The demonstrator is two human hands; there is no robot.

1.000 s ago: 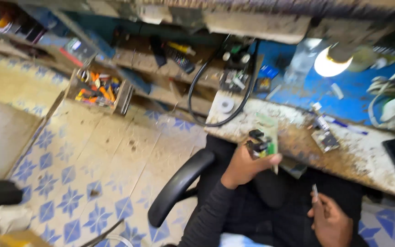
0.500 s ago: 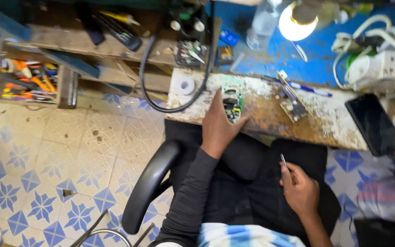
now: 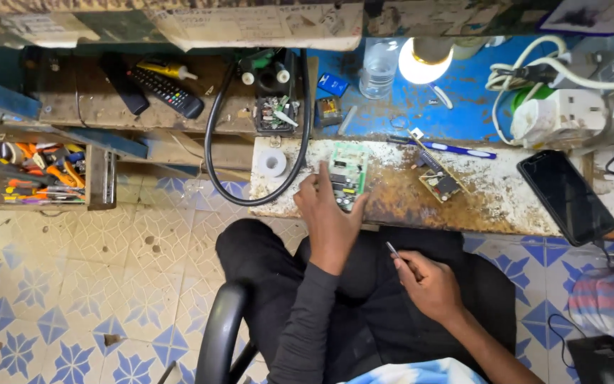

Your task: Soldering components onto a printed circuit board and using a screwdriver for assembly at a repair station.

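Observation:
My left hand (image 3: pixel 330 217) grips a green circuit board (image 3: pixel 348 171) by its near end and holds it flat on the rusty workbench top (image 3: pixel 492 203). My right hand (image 3: pixel 428 284) rests over my lap below the bench edge and pinches a thin metal tool (image 3: pixel 394 250) that points up toward the bench. A second small circuit board (image 3: pixel 440 185) lies to the right of the green one, apart from both hands.
A black phone (image 3: pixel 566 195) lies at the bench's right. A lit bulb (image 3: pixel 424 65), a clear bottle (image 3: pixel 379 70), a white tape roll (image 3: pixel 273 162) and a looped black cable (image 3: pixel 214 160) sit behind. A remote (image 3: pixel 168 92) and an open tool drawer (image 3: pixel 37 174) are left; a chair arm (image 3: pixel 218 341) curves below.
The view has swung right and steadied over the bench. My left hand has brought the green board from the air down onto the bench top. My right hand still holds the thin tool.

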